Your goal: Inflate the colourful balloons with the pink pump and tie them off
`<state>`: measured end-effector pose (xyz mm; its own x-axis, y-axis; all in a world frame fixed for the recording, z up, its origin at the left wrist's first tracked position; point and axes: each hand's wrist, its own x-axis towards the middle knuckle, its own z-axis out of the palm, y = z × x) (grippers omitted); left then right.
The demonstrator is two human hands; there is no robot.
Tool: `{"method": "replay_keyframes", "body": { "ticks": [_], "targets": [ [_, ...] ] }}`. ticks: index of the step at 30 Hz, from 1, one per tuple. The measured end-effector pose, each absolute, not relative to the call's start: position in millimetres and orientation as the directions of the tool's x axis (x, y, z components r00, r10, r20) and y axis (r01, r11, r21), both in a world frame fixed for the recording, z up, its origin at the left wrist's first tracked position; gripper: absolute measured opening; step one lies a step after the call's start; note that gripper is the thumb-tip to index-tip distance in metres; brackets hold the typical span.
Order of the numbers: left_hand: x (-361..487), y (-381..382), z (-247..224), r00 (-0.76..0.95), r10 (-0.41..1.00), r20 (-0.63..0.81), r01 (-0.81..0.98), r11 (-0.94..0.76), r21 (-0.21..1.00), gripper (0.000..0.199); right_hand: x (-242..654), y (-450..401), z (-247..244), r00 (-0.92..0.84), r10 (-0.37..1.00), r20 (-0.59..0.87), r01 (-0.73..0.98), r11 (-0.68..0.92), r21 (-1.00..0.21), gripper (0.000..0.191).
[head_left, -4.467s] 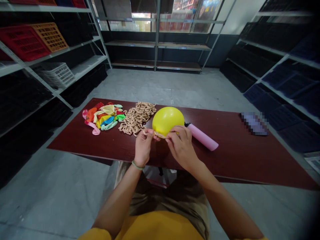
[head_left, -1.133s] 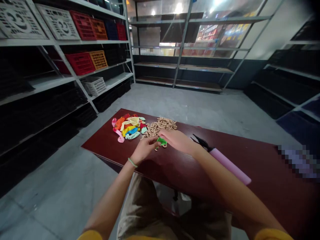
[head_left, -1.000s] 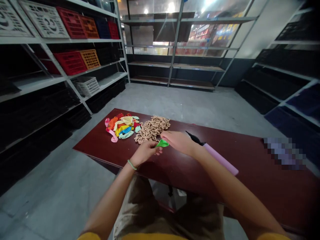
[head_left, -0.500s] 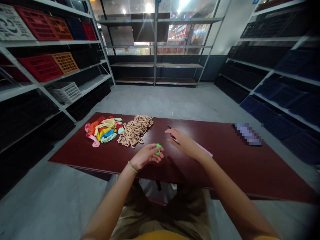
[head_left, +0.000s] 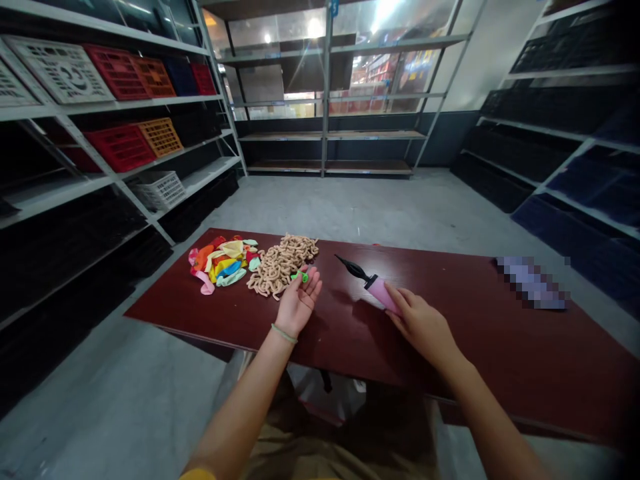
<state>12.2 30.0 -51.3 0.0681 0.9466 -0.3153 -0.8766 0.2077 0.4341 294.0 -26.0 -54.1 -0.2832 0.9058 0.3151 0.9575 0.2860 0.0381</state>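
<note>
within the right hand (head_left: 423, 323), a pink-and-black pump (head_left: 377, 290)

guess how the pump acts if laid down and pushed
The pump would probably roll, since its pink body looks cylindrical. It may veer, as the black nozzle tapers to a thin tip. It seems stiff, unbent in the right hand.

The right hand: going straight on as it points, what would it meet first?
Led by the black nozzle of the pink pump, the right hand would probably first reach the far right edge of the tan pile, though it could skim past or over; depth is unclear.
</note>
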Motion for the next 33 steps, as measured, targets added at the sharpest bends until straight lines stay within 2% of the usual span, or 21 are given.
{"method": "replay_keyframes", "body": {
  "ticks": [3, 7, 13, 20, 24, 28, 33],
  "targets": [
    [3, 32, -46, -0.009, 0.956, -0.293, -0.891, 0.125, 0.437, 0.022, 266, -45, -44, -0.361, 0.859, 0.364, 0.902, 0.420, -0.098, 0.058],
    [-5, 31, -42, -0.102, 0.967, -0.234, -0.863, 0.031, 0.504, 0.022, 234, -61, -45, -0.450, 0.816, 0.363, 0.841, 0.524, -0.136, 0.058],
    [-14, 20, -37, -0.131, 0.979, -0.156, -0.839, -0.026, 0.543, 0.017, 217, -67, -48, -0.426, 0.835, 0.347, 0.858, 0.495, -0.139, 0.057],
    [-20, 2, -34, -0.195, 0.967, -0.167, -0.778, -0.048, 0.627, 0.022, 209, -84, -43, -0.444, 0.834, 0.326, 0.860, 0.500, -0.106, 0.054],
    [-12, -7, -41, -0.200, 0.969, -0.147, -0.761, -0.059, 0.645, 0.025, 207, -98, -46, -0.424, 0.853, 0.303, 0.869, 0.477, -0.128, 0.057],
    [1, -17, -45, -0.191, 0.973, -0.128, -0.774, -0.069, 0.629, 0.025, 203, -113, -49, -0.406, 0.870, 0.281, 0.872, 0.461, -0.165, 0.060],
    [16, -30, -41, -0.206, 0.963, -0.173, -0.821, -0.074, 0.565, 0.015, 191, -122, -50, -0.408, 0.872, 0.270, 0.858, 0.468, -0.214, 0.063]
  ]
}}
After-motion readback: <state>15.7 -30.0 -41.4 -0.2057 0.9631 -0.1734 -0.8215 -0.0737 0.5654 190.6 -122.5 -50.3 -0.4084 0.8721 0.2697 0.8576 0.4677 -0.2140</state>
